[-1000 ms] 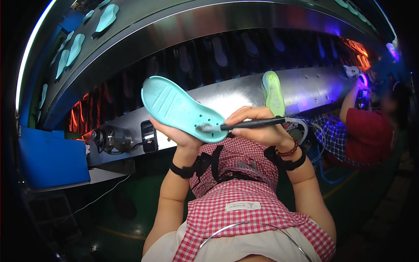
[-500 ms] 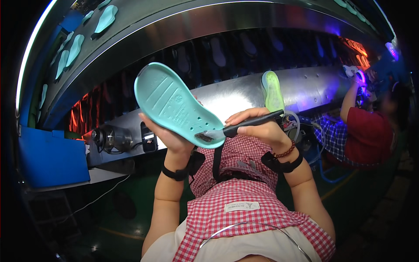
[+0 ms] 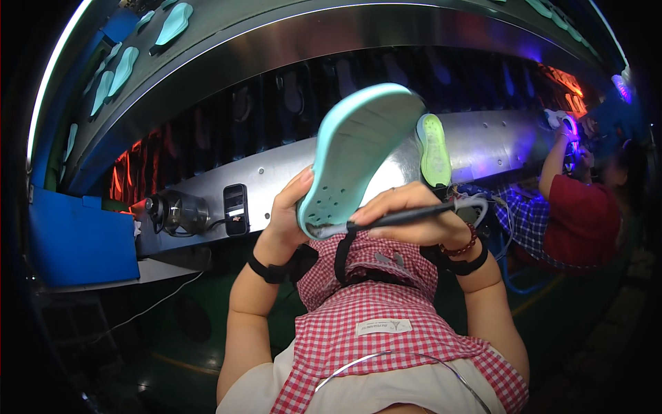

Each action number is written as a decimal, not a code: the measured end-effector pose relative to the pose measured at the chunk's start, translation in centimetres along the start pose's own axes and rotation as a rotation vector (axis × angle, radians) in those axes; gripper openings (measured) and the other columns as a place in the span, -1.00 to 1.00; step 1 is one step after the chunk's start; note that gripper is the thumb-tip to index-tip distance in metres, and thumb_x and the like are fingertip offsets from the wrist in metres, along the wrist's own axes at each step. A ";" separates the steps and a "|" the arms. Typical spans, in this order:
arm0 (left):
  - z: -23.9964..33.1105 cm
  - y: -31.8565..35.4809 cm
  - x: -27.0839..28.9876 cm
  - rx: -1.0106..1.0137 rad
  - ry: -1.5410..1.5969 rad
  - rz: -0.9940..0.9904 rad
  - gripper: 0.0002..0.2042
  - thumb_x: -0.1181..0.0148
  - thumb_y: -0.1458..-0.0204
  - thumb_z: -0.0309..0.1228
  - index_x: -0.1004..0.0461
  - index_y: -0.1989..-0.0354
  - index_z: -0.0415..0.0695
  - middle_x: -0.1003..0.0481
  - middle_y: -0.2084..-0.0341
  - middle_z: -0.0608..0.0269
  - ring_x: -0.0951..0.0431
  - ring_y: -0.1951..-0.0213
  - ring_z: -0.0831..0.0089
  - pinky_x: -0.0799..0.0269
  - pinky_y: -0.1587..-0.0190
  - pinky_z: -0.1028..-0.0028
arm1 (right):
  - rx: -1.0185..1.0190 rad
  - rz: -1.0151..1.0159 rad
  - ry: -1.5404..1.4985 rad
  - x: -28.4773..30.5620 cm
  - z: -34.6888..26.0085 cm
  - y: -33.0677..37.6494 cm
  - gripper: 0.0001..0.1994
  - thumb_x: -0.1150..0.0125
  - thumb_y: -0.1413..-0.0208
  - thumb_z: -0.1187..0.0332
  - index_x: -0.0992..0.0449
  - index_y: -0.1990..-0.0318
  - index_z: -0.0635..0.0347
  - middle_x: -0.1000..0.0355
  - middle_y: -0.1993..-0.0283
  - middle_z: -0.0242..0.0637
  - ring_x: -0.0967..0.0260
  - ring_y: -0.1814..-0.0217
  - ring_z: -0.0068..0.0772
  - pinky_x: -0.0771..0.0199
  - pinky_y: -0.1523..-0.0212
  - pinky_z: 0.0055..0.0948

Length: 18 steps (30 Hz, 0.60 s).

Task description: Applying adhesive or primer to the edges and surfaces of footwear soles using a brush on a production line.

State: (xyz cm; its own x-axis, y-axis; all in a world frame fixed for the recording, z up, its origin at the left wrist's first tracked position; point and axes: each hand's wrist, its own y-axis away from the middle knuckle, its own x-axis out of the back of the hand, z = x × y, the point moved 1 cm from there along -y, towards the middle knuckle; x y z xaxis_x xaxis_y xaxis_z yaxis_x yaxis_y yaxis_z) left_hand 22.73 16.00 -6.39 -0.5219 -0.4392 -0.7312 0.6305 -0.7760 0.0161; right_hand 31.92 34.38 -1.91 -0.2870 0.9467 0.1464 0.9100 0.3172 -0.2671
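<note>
My left hand (image 3: 284, 215) grips a turquoise shoe sole (image 3: 362, 141) by its left edge near the lower end. The sole stands tilted in front of my apron, with several small holes in its near part. My right hand (image 3: 420, 219) is closed around the black handle of a brush (image 3: 393, 219), with a tube at its back end. The brush tip touches the near rim of the sole, beside my left fingers. A yellow-green sole (image 3: 434, 155) lies on the metal bench (image 3: 276, 165), just beyond my right hand.
A clear jug with a dark lid (image 3: 183, 212) and a phone (image 3: 236, 207) are on the bench at left. Far left, a belt (image 3: 141, 76) carries several turquoise soles. A blue box (image 3: 83, 241) stands below it. At right sits another person in a red top (image 3: 586, 200).
The sole has turned and tilted up to the right in my left hand. The brush tip has shifted from the sole's lower right part to its near left rim.
</note>
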 end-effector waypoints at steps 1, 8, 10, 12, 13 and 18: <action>0.3 0.0 -0.2 0.141 0.000 -0.005 -0.54 0.20 -0.10 -0.18 -0.19 -0.06 -0.28 -0.41 0.17 -0.02 -0.48 0.16 0.32 -0.44 0.12 0.35 | 0.045 -0.070 -0.002 0.0 0.0 0.1 -0.78 -0.24 0.15 0.55 -0.51 0.26 0.30 -0.49 0.30 -0.17 -0.46 0.27 -0.36 -0.45 0.23 -0.50; 1.2 0.3 -0.9 0.488 -0.077 0.009 -0.53 0.03 -0.03 -0.19 -0.27 -0.02 -0.30 -0.41 0.18 0.01 -0.47 0.20 0.38 -0.42 0.17 0.44 | 0.106 -0.130 0.022 2.4 -0.8 0.1 -0.80 -0.24 0.13 0.55 -0.51 0.28 0.35 -0.48 0.23 -0.09 -0.45 0.13 -0.20 -0.42 0.09 -0.38; 1.8 0.2 -1.9 0.498 -0.344 0.005 -0.53 0.00 -0.01 -0.17 -0.30 0.01 -0.30 -0.42 0.18 0.04 -0.47 0.23 0.41 -0.41 0.20 0.46 | 0.068 -0.346 -0.039 2.4 -0.7 0.0 -0.82 -0.21 0.10 0.54 -0.51 0.28 0.36 -0.47 0.22 -0.07 -0.44 0.12 -0.17 -0.41 0.08 -0.35; 1.8 0.7 -0.8 0.496 -0.376 0.030 -0.53 -0.01 0.00 -0.16 -0.32 0.04 -0.31 -0.43 0.20 0.07 -0.46 0.23 0.42 -0.40 0.20 0.47 | 0.024 -0.404 -0.018 3.1 -1.8 0.2 -0.83 -0.19 0.08 0.53 -0.50 0.27 0.36 -0.47 0.22 -0.05 -0.43 0.11 -0.15 -0.40 0.06 -0.34; 2.0 0.9 -0.3 0.514 -0.320 0.050 -0.53 0.01 -0.01 -0.16 -0.32 0.03 -0.31 -0.44 0.21 0.08 -0.46 0.22 0.42 -0.40 0.19 0.48 | 0.018 -0.382 0.009 3.4 -2.0 0.5 -0.83 -0.19 0.08 0.54 -0.50 0.27 0.36 -0.47 0.22 -0.05 -0.43 0.11 -0.15 -0.40 0.06 -0.35; 3.5 1.6 -0.6 0.473 -0.241 -0.003 -0.52 0.04 -0.01 -0.16 -0.31 0.03 -0.33 -0.45 0.22 0.08 -0.47 0.25 0.42 -0.39 0.21 0.50 | 0.078 -0.221 0.021 3.0 0.5 1.5 -0.76 -0.18 0.09 0.56 -0.48 0.19 0.30 -0.46 0.16 -0.10 -0.42 0.08 -0.21 -0.40 0.06 -0.37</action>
State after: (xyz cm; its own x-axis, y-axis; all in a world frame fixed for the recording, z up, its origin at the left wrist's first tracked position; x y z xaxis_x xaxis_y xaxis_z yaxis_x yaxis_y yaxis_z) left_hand 22.09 13.42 -3.56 -0.6756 -0.4852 -0.5551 0.3298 -0.8723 0.3611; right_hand 32.27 37.74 -2.33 -0.4697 0.8526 0.2293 0.7995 0.5209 -0.2992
